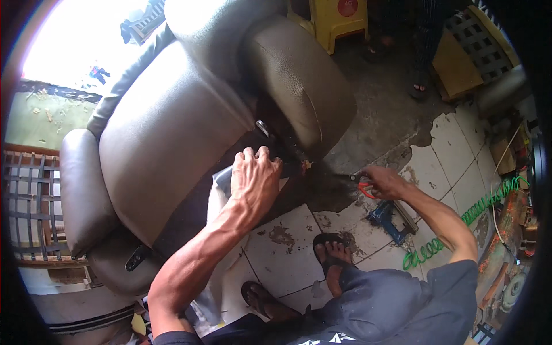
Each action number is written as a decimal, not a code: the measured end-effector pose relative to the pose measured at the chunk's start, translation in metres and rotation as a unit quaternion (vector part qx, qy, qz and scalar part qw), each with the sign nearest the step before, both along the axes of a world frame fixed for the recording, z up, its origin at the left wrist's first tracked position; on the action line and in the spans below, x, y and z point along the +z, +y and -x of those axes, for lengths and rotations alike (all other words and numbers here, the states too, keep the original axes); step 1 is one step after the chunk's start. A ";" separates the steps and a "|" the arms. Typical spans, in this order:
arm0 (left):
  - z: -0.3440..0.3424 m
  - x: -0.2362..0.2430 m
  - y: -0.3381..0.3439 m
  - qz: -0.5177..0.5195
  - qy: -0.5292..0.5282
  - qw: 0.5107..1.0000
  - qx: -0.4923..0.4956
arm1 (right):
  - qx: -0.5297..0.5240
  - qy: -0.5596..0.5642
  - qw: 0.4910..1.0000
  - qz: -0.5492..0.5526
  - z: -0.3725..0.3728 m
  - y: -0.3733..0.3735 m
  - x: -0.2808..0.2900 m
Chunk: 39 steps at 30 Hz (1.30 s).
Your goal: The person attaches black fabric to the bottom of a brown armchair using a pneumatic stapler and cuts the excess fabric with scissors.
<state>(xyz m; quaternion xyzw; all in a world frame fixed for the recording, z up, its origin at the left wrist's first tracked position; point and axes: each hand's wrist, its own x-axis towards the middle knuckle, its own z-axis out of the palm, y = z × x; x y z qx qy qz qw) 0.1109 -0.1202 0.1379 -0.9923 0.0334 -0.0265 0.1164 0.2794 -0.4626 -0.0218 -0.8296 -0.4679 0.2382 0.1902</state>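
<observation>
A large brown-grey upholstered seat (155,126), covered in leather-like material, lies tilted in front of me. At its lower edge my left hand (256,179) is closed on a flap of upholstery material (222,177), knuckles up. Dark material shows around those fingers, and their tips are hidden. To the right, my right hand (384,183) holds scissors (365,188) with orange-red handles. Their dark blades point left toward the seat's underside, blurred against the dark floor. A small metal part (262,127) shows between the seat and its brown side pad (296,80).
Below my right hand, a blue staple gun (386,223) lies on cracked white tiles, near a coiled green air hose (489,201). A yellow plastic stool (340,26) stands at the back. Another person's foot (418,89) is at upper right, near a webbed frame (477,43).
</observation>
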 end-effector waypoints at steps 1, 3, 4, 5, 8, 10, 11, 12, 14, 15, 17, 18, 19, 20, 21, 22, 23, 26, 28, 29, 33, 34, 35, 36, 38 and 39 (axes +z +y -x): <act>0.002 0.001 0.000 0.026 0.011 0.999 0.025 | -0.029 0.009 0.999 -0.030 0.005 0.007 0.023; 0.003 0.002 -0.002 0.080 0.032 0.994 0.070 | -0.031 0.003 0.997 -0.074 0.010 0.018 0.061; 0.003 -0.002 -0.007 0.101 0.051 0.988 0.109 | -0.033 -0.003 0.995 -0.092 0.007 0.019 0.072; 0.007 0.001 -0.016 0.138 0.044 0.985 0.096 | -0.031 0.057 0.997 -0.050 0.004 0.019 0.075; 0.014 -0.021 -0.059 0.203 0.077 0.967 0.131 | -0.002 0.190 0.980 0.055 -0.019 0.022 0.086; 0.019 -0.055 -0.088 0.203 0.099 0.963 0.144 | 0.053 0.234 0.966 0.094 -0.042 0.032 0.089; 0.021 -0.067 -0.094 0.214 0.076 0.964 0.139 | 0.051 0.271 0.952 0.136 -0.052 0.046 0.097; 0.026 -0.075 -0.094 0.229 0.052 0.960 0.153 | 0.048 0.306 0.934 0.178 -0.061 0.063 0.106; 0.030 -0.083 -0.097 0.264 0.009 0.952 0.155 | 0.047 0.331 0.911 0.242 -0.076 0.081 0.116; 0.032 -0.086 -0.097 0.275 -0.010 0.950 0.149 | 0.057 0.324 0.909 0.257 -0.081 0.089 0.116; 0.035 -0.093 -0.097 0.281 -0.041 0.948 0.145 | 0.075 0.302 0.909 0.277 -0.087 0.102 0.119; 0.035 -0.099 -0.099 0.280 -0.052 0.948 0.145 | 0.078 0.289 0.910 0.285 -0.088 0.108 0.121; 0.034 -0.103 -0.101 0.280 -0.061 0.947 0.145 | 0.081 0.278 0.911 0.294 -0.089 0.112 0.122; 0.034 -0.107 -0.102 0.281 -0.080 0.945 0.145 | 0.081 0.286 0.913 0.280 -0.092 0.113 0.119; 0.034 -0.110 -0.103 0.276 -0.075 0.947 0.147 | 0.081 0.295 0.914 0.265 -0.097 0.111 0.114; 0.035 -0.110 -0.104 0.271 -0.068 0.948 0.150 | 0.081 0.306 0.915 0.251 -0.099 0.112 0.112; 0.036 -0.110 -0.105 0.267 -0.061 0.949 0.153 | 0.076 0.317 0.911 0.252 -0.104 0.113 0.111; 0.033 -0.111 -0.106 0.280 -0.078 0.943 0.160 | 0.061 0.314 0.911 0.259 -0.109 0.119 0.123; 0.035 -0.103 -0.105 0.306 -0.077 0.934 0.167 | 0.050 0.266 0.923 0.273 -0.099 0.129 0.126; 0.035 -0.099 -0.106 0.319 -0.076 0.929 0.169 | 0.064 0.254 0.926 0.273 -0.098 0.131 0.124; 0.034 -0.097 -0.107 0.321 -0.075 0.929 0.166 | 0.068 0.230 0.933 0.269 -0.097 0.138 0.121; 0.034 -0.097 -0.108 0.315 -0.074 0.931 0.169 | 0.056 0.229 0.935 0.265 -0.096 0.139 0.125; 0.033 -0.097 -0.109 0.309 -0.073 0.932 0.172 | 0.054 0.227 0.937 0.260 -0.099 0.141 0.124; 0.034 -0.098 -0.110 0.296 -0.065 0.937 0.173 | 0.051 0.229 0.938 0.253 -0.101 0.142 0.117; 0.031 -0.100 -0.114 0.278 -0.052 0.944 0.169 | 0.042 0.234 0.941 0.240 -0.110 0.141 0.105; 0.029 -0.102 -0.118 0.267 -0.050 0.947 0.174 | 0.038 0.237 0.942 0.233 -0.117 0.139 0.099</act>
